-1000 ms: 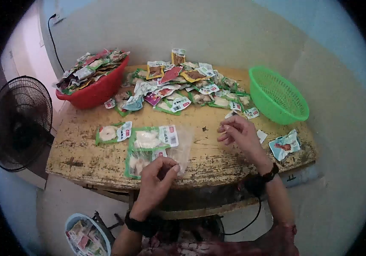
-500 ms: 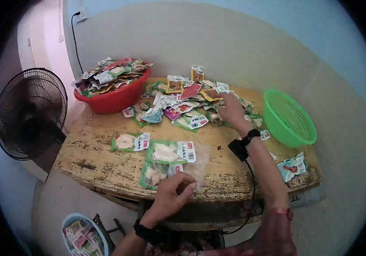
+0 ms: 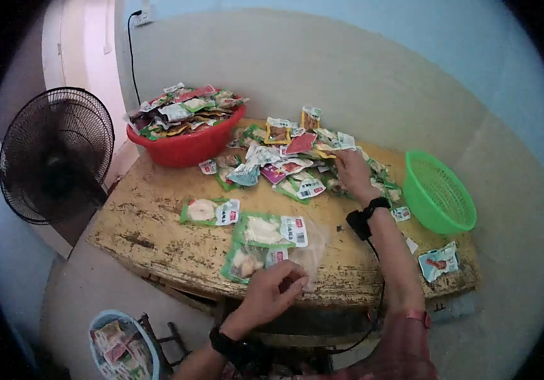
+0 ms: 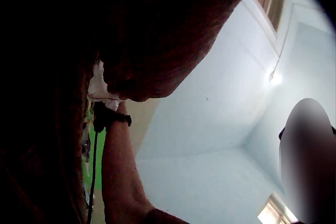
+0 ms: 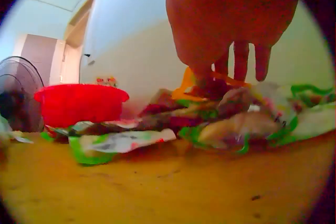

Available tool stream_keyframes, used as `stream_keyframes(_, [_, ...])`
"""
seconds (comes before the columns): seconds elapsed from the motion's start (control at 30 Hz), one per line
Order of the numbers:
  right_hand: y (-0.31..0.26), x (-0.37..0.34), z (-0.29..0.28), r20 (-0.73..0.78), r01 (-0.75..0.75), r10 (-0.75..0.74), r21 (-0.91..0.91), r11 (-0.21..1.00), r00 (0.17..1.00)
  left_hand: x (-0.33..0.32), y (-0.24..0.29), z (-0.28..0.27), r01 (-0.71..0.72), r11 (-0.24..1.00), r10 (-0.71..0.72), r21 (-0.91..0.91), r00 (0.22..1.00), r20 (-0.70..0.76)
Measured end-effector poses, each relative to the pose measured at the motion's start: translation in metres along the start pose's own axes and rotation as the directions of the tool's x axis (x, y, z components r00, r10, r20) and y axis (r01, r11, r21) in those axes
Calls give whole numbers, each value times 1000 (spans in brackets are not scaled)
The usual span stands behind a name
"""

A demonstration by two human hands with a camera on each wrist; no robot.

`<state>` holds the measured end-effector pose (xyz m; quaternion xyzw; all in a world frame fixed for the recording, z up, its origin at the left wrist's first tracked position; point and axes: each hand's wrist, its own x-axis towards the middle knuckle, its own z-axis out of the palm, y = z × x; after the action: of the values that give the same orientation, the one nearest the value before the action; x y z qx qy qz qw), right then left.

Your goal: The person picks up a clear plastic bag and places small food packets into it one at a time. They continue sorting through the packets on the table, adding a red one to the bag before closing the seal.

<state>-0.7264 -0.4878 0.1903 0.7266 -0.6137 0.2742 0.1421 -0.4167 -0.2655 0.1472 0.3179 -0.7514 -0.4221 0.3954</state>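
My right hand (image 3: 353,172) is over the packet pile at the back of the table, fingers pointing down. In the right wrist view its thumb and fingers pinch a yellow-edged food packet (image 5: 185,86), mostly hidden by the hand. At the near edge, my left hand (image 3: 275,292) has curled fingers and pinches the lip of a clear plastic bag (image 3: 315,247); its fingertips are dark in the left wrist view. Green-edged food packets lie at the bag, an upper one (image 3: 262,230) and a lower one (image 3: 244,261). Another green-edged packet (image 3: 203,211) lies left of them.
A red basin (image 3: 189,147) heaped with packets stands at the back left. The green basket (image 3: 440,193) leans at the right. A blue packet (image 3: 438,261) lies near the right edge. Left of the table stands a fan (image 3: 56,155); a pale blue bin (image 3: 151,351) is on the floor.
My right hand has moved from above the right side of the table back and left into the pile, at the yellow-edged packet. The left hand has stayed at the bag. The head view has shifted.
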Motion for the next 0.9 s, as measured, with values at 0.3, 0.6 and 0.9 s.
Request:
stream_keyframes(0.3, [-58,-109,-123,-181,-12,32,112,994,983,0,13,-1,98,985,-105,-140,994,-40])
stream_keyframes(0.6, [-47,-164,-163,347,-265,61,579,771,936,0,10,5,106,979,-124,-172,988,-94])
stream_keyframes(0.9, [-43,-202,-127,184,-163,114,278,947,976,-3,7,5,89,987,-101,-132,991,-86])
